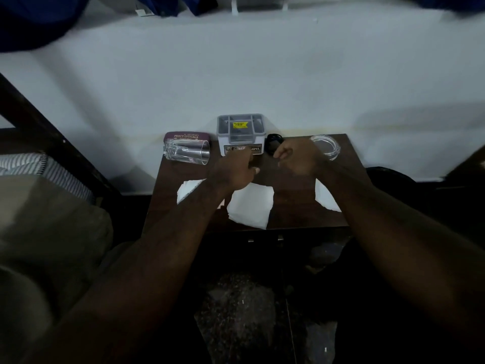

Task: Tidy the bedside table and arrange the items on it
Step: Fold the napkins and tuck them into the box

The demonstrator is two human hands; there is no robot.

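Both grips out over the desk (pixel 288 216), side by side, small gap between.

Left grip (pixel 236 166): fingers curled down, thumb poking toward the other grip, knuckles overlapping the front label of the plastic box (pixel 240 127). Can't tell if touching it or grasping anything, too blurred.

Right grip (pixel 296 158): fingers curled in, fist-like, fingertips just beside a small black object (pixel 274 141). Can't tell if clenched empty or pinching something.

Layout off the grips:
- Straight ahead of left grip: plastic box, upright, grey sectioned lid, yellow sticker on top, at the desk's back edge by the wall (pixel 262 74).
- Between box and right grip's fingertips: black object, type not readable.
- Left of left grip, apart from it: glass tumbler (pixel 187 153) on its side, mouth toward the box.
- Just behind the tumbler: maroon glasses case (pixel 186 136), reads "PRINCE OPTICALS". Touching or not, can't tell.
- Right of right grip's wrist: clear round piece (pixel 325 145), lid or dish, near the back right corner.
- Body-side of both grips, flat on the desk: centre tissue (pixel 250 206) between the forearms, left tissue (pixel 187 190) partly hidden by the left forearm, right tissue (pixel 326 198) partly under the right forearm.
- Far left of left grip, off the desk: striped bedding (pixel 39 166).
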